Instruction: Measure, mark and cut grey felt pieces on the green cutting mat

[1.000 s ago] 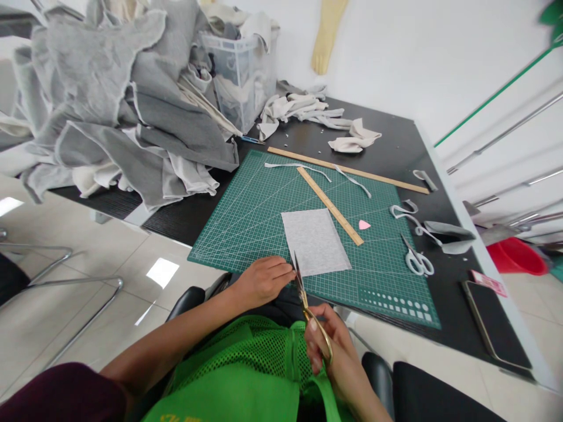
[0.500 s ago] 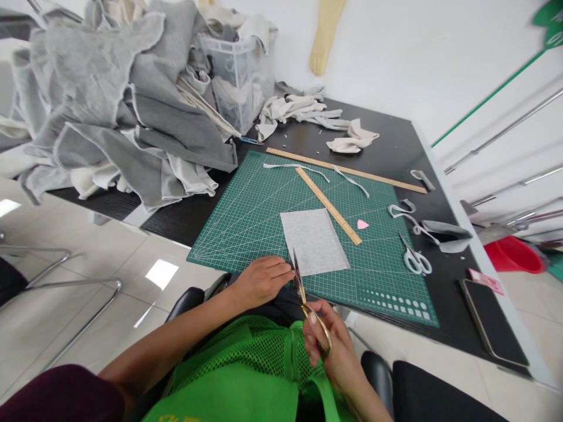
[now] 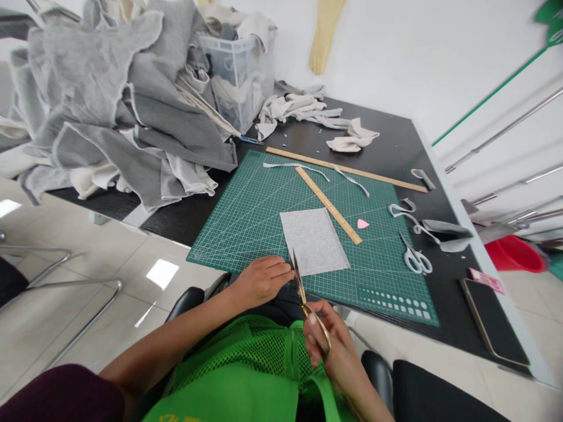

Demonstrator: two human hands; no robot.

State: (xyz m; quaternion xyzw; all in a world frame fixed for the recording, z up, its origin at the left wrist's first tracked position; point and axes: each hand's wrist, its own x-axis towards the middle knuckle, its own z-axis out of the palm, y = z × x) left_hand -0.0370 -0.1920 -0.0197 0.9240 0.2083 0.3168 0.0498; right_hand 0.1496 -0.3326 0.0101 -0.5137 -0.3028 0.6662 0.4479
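Observation:
A light grey square of fabric [image 3: 317,240] lies flat on the green cutting mat [image 3: 240,214]. My right hand [image 3: 328,334] grips gold-handled scissors [image 3: 301,286], fingers in the loops. Their blades point away from me along the fabric's lower left edge and look slightly apart. My left hand [image 3: 266,282] is closed, its fingertips pinching the fabric's edge just left of the blades; the thumb is mostly hidden. A short wooden ruler [image 3: 329,205] lies beyond the square, and a pink chalk-like piece [image 3: 362,224] sits to its right.
White-handled scissors [image 3: 416,259] lie at the mat's right side, near fabric scraps [image 3: 446,234] and a phone [image 3: 495,319]. A long wooden ruler [image 3: 347,170] crosses the mat's far edge. Grey fabric [image 3: 105,99] is heaped at left beside a clear plastic bin [image 3: 240,82].

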